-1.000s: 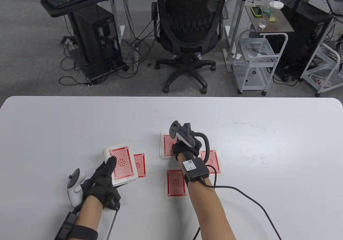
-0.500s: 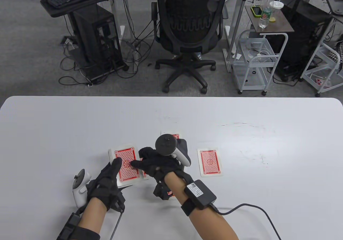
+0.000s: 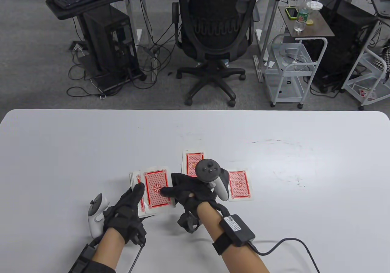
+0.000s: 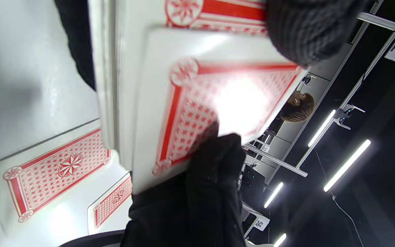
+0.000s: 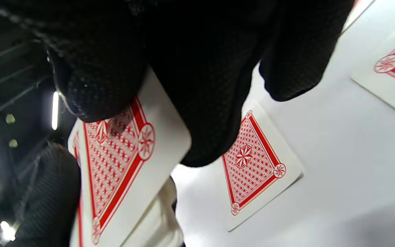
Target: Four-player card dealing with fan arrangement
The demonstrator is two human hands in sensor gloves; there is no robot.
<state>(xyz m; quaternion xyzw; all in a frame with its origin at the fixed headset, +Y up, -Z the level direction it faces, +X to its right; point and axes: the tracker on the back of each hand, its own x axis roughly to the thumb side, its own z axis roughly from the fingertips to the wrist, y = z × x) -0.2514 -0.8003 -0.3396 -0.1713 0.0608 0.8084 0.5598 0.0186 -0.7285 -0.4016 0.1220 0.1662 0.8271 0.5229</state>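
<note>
The left hand (image 3: 126,212) grips the deck (image 3: 137,193) from below, thumb lying on its back. The right hand (image 3: 190,193) pinches the top card (image 3: 156,188), which sits slid partly off the deck toward the right fingers (image 3: 166,190).

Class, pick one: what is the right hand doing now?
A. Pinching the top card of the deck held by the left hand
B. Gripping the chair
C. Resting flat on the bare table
A: the right hand pinches the top card off the deck gripped by the left hand.
</note>
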